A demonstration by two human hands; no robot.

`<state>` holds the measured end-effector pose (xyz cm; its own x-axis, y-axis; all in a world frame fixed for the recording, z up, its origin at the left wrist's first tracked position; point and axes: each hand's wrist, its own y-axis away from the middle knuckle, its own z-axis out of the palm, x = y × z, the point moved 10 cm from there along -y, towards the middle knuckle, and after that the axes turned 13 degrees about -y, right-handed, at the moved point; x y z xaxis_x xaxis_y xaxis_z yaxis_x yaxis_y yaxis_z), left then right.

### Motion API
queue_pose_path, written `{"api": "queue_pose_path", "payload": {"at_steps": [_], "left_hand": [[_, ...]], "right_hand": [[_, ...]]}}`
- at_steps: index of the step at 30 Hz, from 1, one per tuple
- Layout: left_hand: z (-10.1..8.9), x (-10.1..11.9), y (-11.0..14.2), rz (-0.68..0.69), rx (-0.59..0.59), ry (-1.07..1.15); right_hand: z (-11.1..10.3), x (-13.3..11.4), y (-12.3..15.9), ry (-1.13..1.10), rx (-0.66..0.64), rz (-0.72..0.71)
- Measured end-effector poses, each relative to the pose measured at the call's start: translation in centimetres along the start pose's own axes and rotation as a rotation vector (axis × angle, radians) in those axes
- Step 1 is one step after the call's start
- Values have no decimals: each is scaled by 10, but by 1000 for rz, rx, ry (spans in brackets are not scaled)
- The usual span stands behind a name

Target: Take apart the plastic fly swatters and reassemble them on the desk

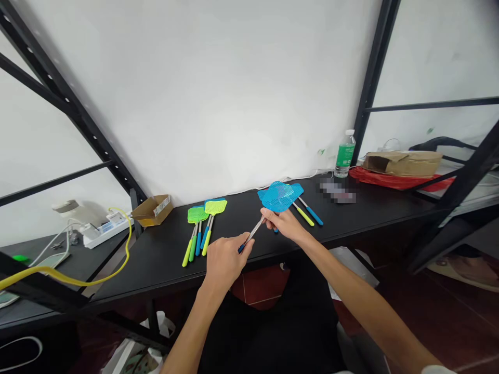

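Note:
A blue fly swatter [279,197] with a metal shaft is held above the black table, tilted up to the right. My left hand [228,259] is closed around its blue handle. The fingers of my right hand [283,221] pinch the shaft just below the mesh head. Behind it on the table lie more swatters, with a yellow-green handle [304,214] and a blue handle [312,212] showing; their heads are partly hidden. To the left lies a group of several swatters with green heads [197,214], yellow-green heads [215,206] and blue handles [198,243].
An open cardboard box [153,210] and a power strip [109,228] with a yellow cable [127,249] are at the left. A water bottle [345,154] stands at the back right, near a red bag [393,179] under brown packaging [409,162]. Black metal frame posts [374,67] flank the table.

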<state>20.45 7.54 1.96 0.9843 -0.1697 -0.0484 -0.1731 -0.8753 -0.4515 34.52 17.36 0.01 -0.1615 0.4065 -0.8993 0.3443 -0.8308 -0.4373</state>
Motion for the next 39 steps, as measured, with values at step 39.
{"api": "queue_pose_path", "payload": {"at_steps": [39], "left_hand": [[-11, -78, 3, 58, -182, 194]], "right_hand": [[-122, -4, 0, -581, 396, 34]]}}
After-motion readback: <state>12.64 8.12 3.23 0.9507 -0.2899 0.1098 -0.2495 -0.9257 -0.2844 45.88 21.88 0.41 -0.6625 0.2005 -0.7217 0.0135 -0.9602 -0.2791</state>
